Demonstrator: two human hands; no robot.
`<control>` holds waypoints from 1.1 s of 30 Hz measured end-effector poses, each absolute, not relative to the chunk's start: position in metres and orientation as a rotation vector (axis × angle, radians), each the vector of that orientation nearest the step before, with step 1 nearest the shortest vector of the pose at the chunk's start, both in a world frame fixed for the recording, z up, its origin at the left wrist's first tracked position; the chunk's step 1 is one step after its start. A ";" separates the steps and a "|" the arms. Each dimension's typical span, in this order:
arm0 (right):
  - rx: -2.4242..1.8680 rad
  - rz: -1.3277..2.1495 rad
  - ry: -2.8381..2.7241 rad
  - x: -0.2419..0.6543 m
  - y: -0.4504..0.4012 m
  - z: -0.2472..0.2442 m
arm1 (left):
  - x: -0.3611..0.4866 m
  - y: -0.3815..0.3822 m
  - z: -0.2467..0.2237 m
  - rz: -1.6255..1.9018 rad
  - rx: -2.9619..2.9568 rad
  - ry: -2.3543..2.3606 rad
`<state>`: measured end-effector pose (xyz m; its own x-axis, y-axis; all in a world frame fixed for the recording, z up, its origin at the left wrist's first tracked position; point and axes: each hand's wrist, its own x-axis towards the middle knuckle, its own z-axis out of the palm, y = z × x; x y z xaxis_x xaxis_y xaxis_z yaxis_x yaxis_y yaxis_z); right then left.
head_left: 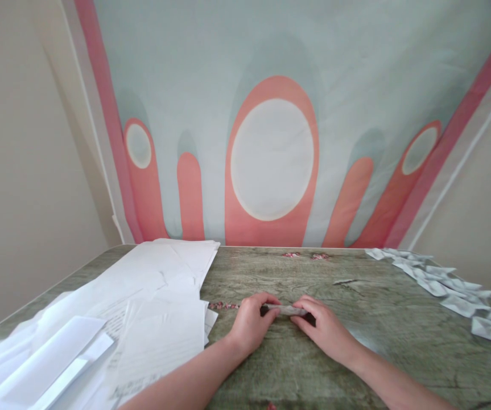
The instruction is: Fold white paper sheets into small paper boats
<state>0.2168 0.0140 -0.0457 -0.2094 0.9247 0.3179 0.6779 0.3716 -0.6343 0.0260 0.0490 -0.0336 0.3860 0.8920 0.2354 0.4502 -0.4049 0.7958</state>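
A narrow strip of folded paper stretches between my two hands, just over the middle of the wood-patterned table. My left hand pinches its left end between thumb and fingers. The right end is gripped the same way by my right hand. My fingers cover both ends, so the strip's full length is hidden. Close to my left hand lies a stack of printed paper sheets, with folded white paper pieces at its near left.
Several folded paper shapes line the table's right edge. Larger white sheets cover the left side. Behind the table hangs a pale green backdrop with coral shapes. Pinkish floral marks show near the far edge.
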 end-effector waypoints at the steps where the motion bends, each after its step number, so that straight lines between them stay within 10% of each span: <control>1: -1.365 0.486 -1.953 0.217 0.014 -0.046 | 0.026 0.050 -0.034 0.901 2.005 1.145; 33: -1.316 0.529 -1.833 0.224 0.019 -0.047 | 0.018 0.060 -0.042 0.897 2.090 1.265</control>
<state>0.2237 0.0190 -0.0474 -0.1381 0.9218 0.3623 0.5870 0.3708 -0.7197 0.0184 0.0597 -0.0416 0.3402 0.9023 0.2648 0.5486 -0.4192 0.7234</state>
